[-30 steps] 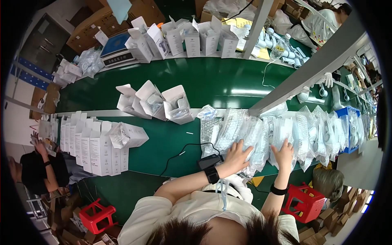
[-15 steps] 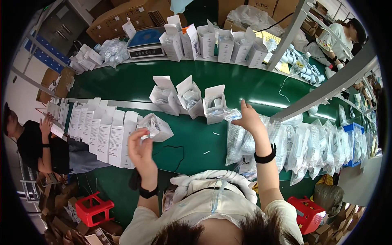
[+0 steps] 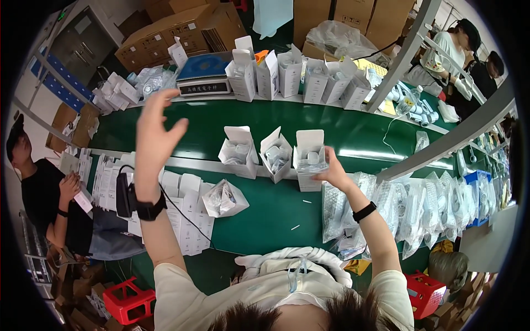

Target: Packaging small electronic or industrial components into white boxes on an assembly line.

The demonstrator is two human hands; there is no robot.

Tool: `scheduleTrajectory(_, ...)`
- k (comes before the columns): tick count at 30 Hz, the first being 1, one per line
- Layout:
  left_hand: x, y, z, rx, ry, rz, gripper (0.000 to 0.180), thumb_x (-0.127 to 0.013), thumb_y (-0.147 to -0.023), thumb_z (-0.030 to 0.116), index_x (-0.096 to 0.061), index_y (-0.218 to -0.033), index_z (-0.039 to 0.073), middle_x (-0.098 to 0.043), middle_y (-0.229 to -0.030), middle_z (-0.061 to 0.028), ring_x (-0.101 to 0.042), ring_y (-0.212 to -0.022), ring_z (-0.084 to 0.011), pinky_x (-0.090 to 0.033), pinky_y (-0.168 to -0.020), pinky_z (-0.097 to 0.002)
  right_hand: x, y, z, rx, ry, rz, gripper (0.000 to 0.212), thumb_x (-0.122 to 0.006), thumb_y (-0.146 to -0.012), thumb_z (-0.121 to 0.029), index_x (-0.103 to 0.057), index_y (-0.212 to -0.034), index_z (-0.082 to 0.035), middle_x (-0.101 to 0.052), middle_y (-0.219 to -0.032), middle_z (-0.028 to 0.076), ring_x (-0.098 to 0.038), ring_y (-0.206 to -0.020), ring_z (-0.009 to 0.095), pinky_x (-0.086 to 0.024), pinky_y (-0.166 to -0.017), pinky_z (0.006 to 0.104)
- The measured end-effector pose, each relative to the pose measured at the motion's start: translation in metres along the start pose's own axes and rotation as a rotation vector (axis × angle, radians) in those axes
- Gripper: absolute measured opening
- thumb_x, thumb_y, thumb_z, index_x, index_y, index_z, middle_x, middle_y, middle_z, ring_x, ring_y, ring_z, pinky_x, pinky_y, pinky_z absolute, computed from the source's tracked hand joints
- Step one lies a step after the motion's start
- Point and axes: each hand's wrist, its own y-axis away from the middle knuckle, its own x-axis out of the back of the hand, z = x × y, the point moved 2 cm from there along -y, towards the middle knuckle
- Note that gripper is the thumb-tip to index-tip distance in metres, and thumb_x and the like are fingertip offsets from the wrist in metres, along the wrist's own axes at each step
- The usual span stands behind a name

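At the far edge of the green desk point(image 3: 265, 212), three white boxes are lined up side by side, each with a flap raised and clear-wrapped pieces seated inside. The right-hand box point(image 3: 309, 184) is touched at its right side by the right hand point(image 3: 335, 174); the fingers are bent around that corner, but whether a firm grip is made cannot be told. In its mouth a pale part point(image 3: 312, 159) is shown. The middle box point(image 3: 282, 174) is set at a slant, and the left-hand box point(image 3: 240, 170) is placed just beside it.

The left hand point(image 3: 154, 132) is raised toward the desk's far left corner, slightly blurred, with thumb and fingers spread wide and nothing held. Beside its wrist a black device point(image 3: 125, 193) is seen.

Nearer the left edge, a tilted box point(image 3: 234, 205) is turned with its mouth toward the wearer, filled with a wrapped bundle point(image 3: 221, 198); behind it, more white cartons point(image 3: 190, 234) are packed in rows. Along the right part, bubble-wrapped packs point(image 3: 414, 209) are laid close together, up to a blue bin point(image 3: 478, 176) at the right edge.
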Motion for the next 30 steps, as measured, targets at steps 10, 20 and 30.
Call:
scheduleTrajectory(10,-0.154,-0.026,-0.125,0.001,0.099,-0.967,0.037,-0.066,-0.069,0.010,-0.055,-0.103,0.000,-0.062,-0.091,-0.0141,-0.060,-0.085,-0.0246,-0.047,-0.075,-0.0327,0.065,-0.108,-0.080,-0.140,-0.379,0.493,0.083,-0.074,-0.053,0.000,-0.029,-0.123,0.000,-0.045,-0.109,0.013,-0.051,-0.098,0.026,-0.044,-0.083,0.0368)
scheduleTrajectory(20,-0.114,-0.070,-0.180,0.587,0.330,-0.429,0.019,-0.057,-0.080,0.011,-0.058,-0.089,-0.006,-0.062,-0.074,-0.0124,-0.063,-0.062,-0.0164,-0.050,-0.049,-0.0234,-0.004,-0.232,-0.015,-0.090,-0.045,0.783,0.086,-0.077,-0.053,-0.005,-0.028,-0.124,0.002,-0.038,-0.118,0.018,-0.043,-0.107,0.031,-0.037,-0.091,0.0364)
scheduleTrajectory(30,-0.169,-0.139,-0.254,0.712,0.606,0.013,0.022,-0.050,-0.084,0.008,-0.054,-0.100,-0.006,-0.062,-0.084,-0.0146,-0.065,-0.062,-0.0216,-0.051,-0.048,-0.0264,-0.032,-0.271,0.009,-0.054,-0.025,0.829,0.098,-0.081,-0.051,-0.011,-0.020,-0.127,0.001,-0.029,-0.121,0.025,-0.032,-0.111,0.041,-0.030,-0.096,0.0419)
